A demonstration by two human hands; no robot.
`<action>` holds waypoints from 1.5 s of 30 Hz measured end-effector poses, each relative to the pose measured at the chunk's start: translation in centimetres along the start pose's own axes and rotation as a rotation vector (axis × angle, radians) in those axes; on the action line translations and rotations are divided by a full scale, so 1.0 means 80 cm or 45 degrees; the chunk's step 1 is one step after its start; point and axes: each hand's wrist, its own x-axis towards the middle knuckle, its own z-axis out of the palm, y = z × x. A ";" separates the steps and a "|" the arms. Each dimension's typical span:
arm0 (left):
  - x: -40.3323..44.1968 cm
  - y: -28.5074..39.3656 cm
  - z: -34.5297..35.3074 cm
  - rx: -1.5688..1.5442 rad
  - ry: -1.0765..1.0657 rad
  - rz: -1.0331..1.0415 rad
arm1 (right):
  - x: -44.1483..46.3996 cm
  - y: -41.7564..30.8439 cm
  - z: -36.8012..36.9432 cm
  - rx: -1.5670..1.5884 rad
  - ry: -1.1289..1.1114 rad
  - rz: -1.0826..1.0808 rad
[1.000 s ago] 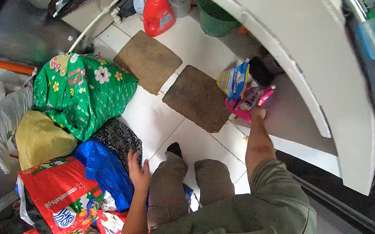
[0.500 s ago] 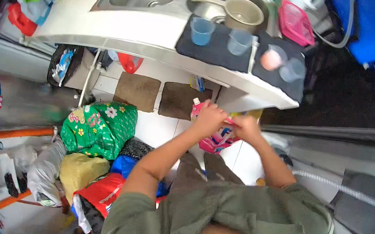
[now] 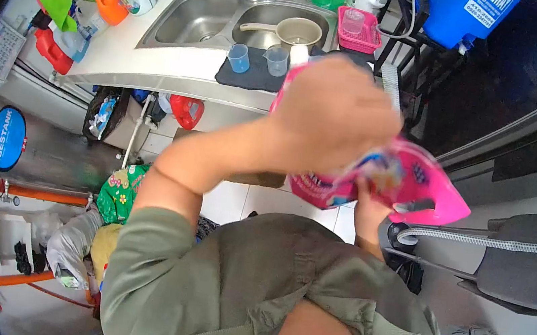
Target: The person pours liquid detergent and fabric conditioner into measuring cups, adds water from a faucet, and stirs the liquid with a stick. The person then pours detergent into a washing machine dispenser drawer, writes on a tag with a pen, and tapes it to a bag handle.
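Observation:
A pink refill pouch (image 3: 442, 190) with a white spout cap is held up close to me, tilted, its printed face partly covered by my hands. My left hand (image 3: 337, 112) is closed over its upper part and blurred by motion. Lower down, my right hand (image 3: 369, 215) grips the pouch with the thumb on its printed face and the other fingers hidden behind. Beyond the pouch, a blue-tinted measuring cup (image 3: 238, 59) and a clear measuring cup (image 3: 275, 62) stand on a dark cloth (image 3: 246, 80) at the counter edge.
A double sink (image 3: 193, 19) holds a beige long-handled dipper (image 3: 298, 32). A pink basket (image 3: 359, 32) stands to its right, detergent bottles (image 3: 108, 4) to its left. A steel tank (image 3: 54, 146) is at left; a grey hose (image 3: 476, 240) runs at right.
Both hands have lifted the pouch from low by the floor mats up toward my face, turning it. My view has tilted up, showing more of the counter. Two cups on the right are now hidden.

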 end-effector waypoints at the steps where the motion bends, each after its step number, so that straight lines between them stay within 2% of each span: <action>1: 0.012 -0.010 0.003 0.004 -0.001 0.004 | 0.014 0.000 0.003 -0.078 0.081 -0.141; 2: 0.024 -0.025 0.004 -0.030 -0.016 0.017 | 0.028 -0.001 0.005 -0.162 0.170 -0.274; 3: 0.036 -0.038 0.003 -0.058 -0.030 0.038 | 0.045 -0.005 0.013 0.066 0.321 -0.317; 4: 0.046 -0.047 -0.002 -0.046 -0.023 0.048 | 0.060 -0.023 0.013 0.037 0.330 -0.422; 6: 0.057 -0.062 -0.021 0.226 0.129 0.013 | 0.085 -0.052 0.001 -0.065 0.365 -0.572; 7: 0.055 -0.068 -0.030 0.319 0.150 -0.065 | 0.092 -0.072 0.000 -0.086 0.441 -0.524; 9: 0.029 -0.105 -0.001 -0.337 0.199 -0.581 | 0.107 -0.082 -0.019 -0.070 0.544 -0.518; 10: 0.021 -0.116 0.011 -0.341 0.208 -0.592 | 0.112 -0.085 -0.028 -0.074 0.565 -0.536; 12: 0.013 -0.126 0.031 -0.959 0.159 -0.715 | 0.117 -0.097 -0.035 -0.080 0.590 -0.570; 13: 0.011 -0.129 0.040 -0.977 0.160 -0.728 | 0.117 -0.092 -0.044 -0.099 0.592 -0.559; 15: 0.017 -0.136 0.049 -1.298 0.148 -0.593 | 0.121 -0.085 -0.063 -0.140 0.600 -0.534; 16: 0.017 -0.142 0.044 -1.705 -0.080 -0.752 | 0.119 -0.083 -0.065 -0.141 0.593 -0.535; 19: 0.013 -0.170 0.074 -1.535 -0.156 -0.628 | 0.117 -0.071 -0.073 -0.096 0.611 -0.530; 23: 0.007 -0.183 0.079 -1.550 -0.190 -0.622 | 0.115 -0.067 -0.076 -0.132 0.606 -0.506; 27: 0.002 -0.173 0.069 -1.629 -0.175 -0.677 | 0.116 -0.065 -0.071 -0.100 0.595 -0.466; 29: -0.001 -0.189 0.072 -1.516 -0.284 -0.725 | 0.114 -0.066 -0.072 -0.116 0.587 -0.465; 30: -0.001 -0.189 0.069 -1.690 -0.337 -0.755 | 0.113 -0.065 -0.073 -0.129 0.578 -0.444; 31: -0.004 -0.198 0.077 -1.691 -0.329 -0.758 | 0.113 -0.063 -0.074 -0.141 0.568 -0.423; 33: -0.003 -0.213 0.097 -1.289 -0.280 -0.875 | 0.113 -0.076 -0.073 -0.168 0.554 -0.432; 35: -0.020 -0.226 0.103 -1.267 -0.220 -0.936 | 0.113 -0.077 -0.074 -0.192 0.539 -0.433; 36: -0.034 -0.232 0.097 -1.510 -0.203 -0.847 | 0.112 -0.074 -0.075 -0.211 0.535 -0.406; 38: -0.034 -0.234 0.108 -1.476 0.166 -1.363 | 0.111 -0.078 -0.076 -0.250 0.522 -0.387; 39: -0.036 -0.220 0.113 -1.483 0.171 -1.369 | 0.111 -0.080 -0.075 -0.259 0.518 -0.384; 41: -0.058 -0.204 0.138 -1.765 0.752 -1.788 | 0.109 -0.086 -0.074 -0.371 0.501 -0.368; 43: -0.140 -0.201 0.221 -2.537 0.456 -1.575 | 0.109 -0.091 -0.071 -0.358 0.483 -0.339; 45: -0.136 -0.118 0.279 -2.393 0.830 -2.059 | 0.109 -0.090 -0.075 -0.491 0.471 -0.327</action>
